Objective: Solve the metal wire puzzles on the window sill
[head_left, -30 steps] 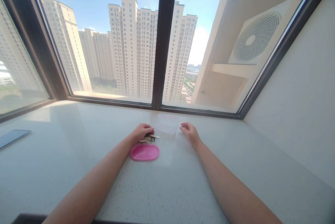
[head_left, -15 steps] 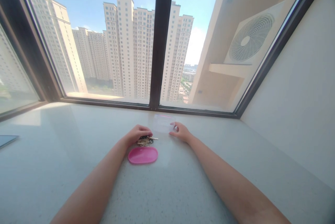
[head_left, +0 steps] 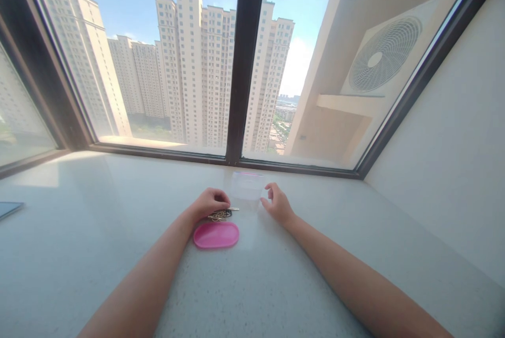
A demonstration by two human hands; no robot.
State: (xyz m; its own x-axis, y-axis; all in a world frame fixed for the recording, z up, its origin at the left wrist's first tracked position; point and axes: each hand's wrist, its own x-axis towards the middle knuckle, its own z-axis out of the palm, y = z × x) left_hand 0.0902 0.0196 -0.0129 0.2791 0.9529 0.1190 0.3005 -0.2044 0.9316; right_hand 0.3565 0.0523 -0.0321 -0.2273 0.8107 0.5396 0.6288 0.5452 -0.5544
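Note:
My left hand is curled over a bunch of metal keys lying on the pale stone sill. A pink oval lid lies flat just in front of the keys. Beyond them sits a small clear plastic container with a pink rim. My right hand pinches the container's right front corner with thumb and fingers.
A dark-framed window runs along the sill's far edge, with tower blocks and an outdoor fan unit beyond the glass. A white wall closes the right side. A blue flat object lies at the far left.
My right hand moved left from beside the container and took hold of its corner. My left hand stayed on the keys. The view shifted slightly.

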